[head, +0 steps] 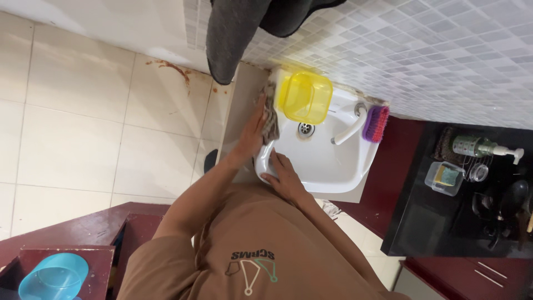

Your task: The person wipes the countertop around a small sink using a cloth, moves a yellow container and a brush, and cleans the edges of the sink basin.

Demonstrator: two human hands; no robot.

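Observation:
A white wash basin [325, 166] is fixed to a mosaic-tiled wall, with a drain [305, 129] in its bowl and a white tap [350, 128]. My left hand [252, 130] presses a grey-brown cloth [270, 119] against the basin's left rim. My right hand [283, 175] rests on the near rim, its fingers curled over the edge. A yellow see-through plastic tub [305, 97] sits on the basin's back left corner, just beyond the cloth. A purple scrubbing brush [376, 123] lies on the right rim.
A dark towel [233, 39] hangs above the basin. At the right, a black counter [422, 222] carries a pump bottle [480, 147], a clear box with a sponge [445, 176] and dark utensils. A blue tub [54, 276] stands bottom left on dark red furniture. Pale floor tiles [83, 128] lie to the left.

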